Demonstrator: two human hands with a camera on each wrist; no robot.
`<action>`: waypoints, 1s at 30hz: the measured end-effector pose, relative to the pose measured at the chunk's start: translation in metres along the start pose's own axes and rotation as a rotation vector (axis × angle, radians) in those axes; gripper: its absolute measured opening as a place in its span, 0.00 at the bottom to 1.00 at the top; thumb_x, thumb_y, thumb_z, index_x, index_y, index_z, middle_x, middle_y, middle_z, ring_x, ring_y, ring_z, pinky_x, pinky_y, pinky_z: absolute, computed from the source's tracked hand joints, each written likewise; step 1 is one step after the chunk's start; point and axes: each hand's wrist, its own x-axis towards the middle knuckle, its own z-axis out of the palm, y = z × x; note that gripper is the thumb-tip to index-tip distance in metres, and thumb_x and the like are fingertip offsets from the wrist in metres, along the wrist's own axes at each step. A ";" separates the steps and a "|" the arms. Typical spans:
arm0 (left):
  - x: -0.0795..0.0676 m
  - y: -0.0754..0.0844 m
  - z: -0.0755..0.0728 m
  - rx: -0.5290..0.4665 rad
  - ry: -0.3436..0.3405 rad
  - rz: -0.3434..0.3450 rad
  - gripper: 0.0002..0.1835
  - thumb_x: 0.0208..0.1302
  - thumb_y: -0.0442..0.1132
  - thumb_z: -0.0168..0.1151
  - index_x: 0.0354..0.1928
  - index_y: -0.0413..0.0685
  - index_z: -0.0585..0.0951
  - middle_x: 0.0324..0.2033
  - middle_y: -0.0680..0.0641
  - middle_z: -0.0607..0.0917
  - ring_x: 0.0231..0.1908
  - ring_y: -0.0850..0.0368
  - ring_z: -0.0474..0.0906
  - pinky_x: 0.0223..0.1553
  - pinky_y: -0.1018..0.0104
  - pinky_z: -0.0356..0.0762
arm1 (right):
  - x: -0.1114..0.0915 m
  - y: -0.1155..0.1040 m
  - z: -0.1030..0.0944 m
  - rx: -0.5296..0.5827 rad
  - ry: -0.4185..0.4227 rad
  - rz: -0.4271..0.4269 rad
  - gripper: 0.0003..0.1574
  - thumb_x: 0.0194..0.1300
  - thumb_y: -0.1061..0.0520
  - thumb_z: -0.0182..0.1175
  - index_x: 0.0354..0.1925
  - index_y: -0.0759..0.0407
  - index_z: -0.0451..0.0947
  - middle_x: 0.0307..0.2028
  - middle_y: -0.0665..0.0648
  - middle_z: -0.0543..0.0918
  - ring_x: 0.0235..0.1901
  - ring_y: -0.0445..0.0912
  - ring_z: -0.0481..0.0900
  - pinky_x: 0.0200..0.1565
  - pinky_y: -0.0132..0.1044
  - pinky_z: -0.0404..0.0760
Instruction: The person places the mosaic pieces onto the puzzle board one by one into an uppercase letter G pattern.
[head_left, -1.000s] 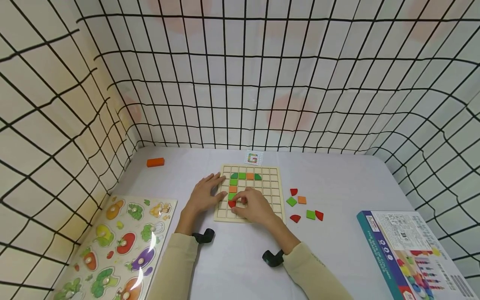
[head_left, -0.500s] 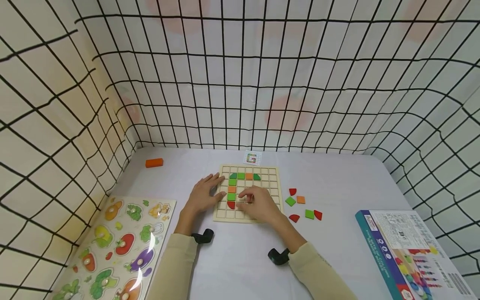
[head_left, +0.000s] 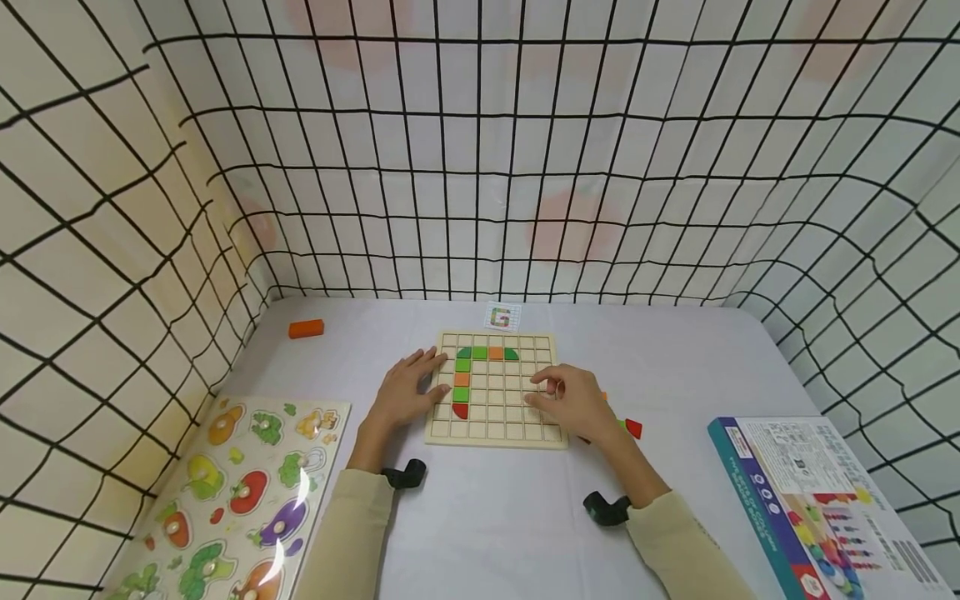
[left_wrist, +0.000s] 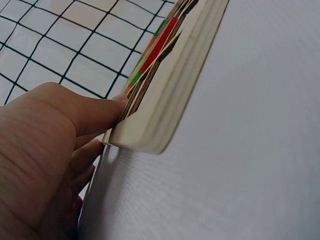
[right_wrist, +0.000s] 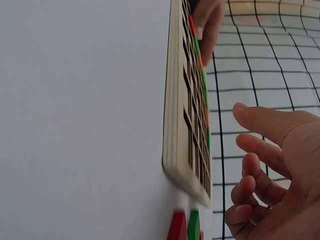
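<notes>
A wooden grid board (head_left: 510, 430) lies mid-table. On it, green and orange square tiles (head_left: 462, 379), dark green quarter-circles (head_left: 512, 354) and a red quarter-circle (head_left: 460, 411) form a top row and a left column. My left hand (head_left: 405, 387) rests at the board's left edge, fingers extended. In the left wrist view its thumb (left_wrist: 97, 112) touches the board's rim. Above the board's right side hovers my right hand (head_left: 577, 404), its fingers loosely bent with nothing between them, as the right wrist view shows. It partly hides the loose tiles beside the board, including a red quarter-circle (head_left: 633, 428).
A small card (head_left: 502, 316) with a coloured G pattern lies behind the board. An orange block (head_left: 306, 329) sits at back left. A vegetable puzzle board (head_left: 247, 492) is at front left, a printed box (head_left: 817, 500) at right. Black wire mesh (head_left: 480, 175) surrounds the table.
My right hand has let go of the red quarter-circle at the bottom of the left column and moved right, towards the loose tiles. My left hand has stayed at the board's edge.
</notes>
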 end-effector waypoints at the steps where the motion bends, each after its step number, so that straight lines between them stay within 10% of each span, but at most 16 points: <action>1: 0.000 0.000 0.000 -0.002 0.001 -0.001 0.34 0.70 0.54 0.59 0.76 0.55 0.69 0.78 0.47 0.64 0.80 0.44 0.54 0.81 0.40 0.47 | -0.002 0.003 -0.004 -0.008 0.006 0.004 0.20 0.61 0.50 0.75 0.48 0.58 0.87 0.30 0.52 0.76 0.28 0.44 0.70 0.29 0.31 0.69; 30: 0.001 -0.002 0.002 0.002 0.001 -0.007 0.35 0.70 0.53 0.58 0.77 0.54 0.69 0.79 0.48 0.64 0.80 0.45 0.54 0.81 0.41 0.47 | -0.028 0.059 -0.041 -0.141 0.028 0.172 0.21 0.59 0.52 0.75 0.49 0.60 0.87 0.33 0.55 0.79 0.37 0.48 0.74 0.34 0.34 0.73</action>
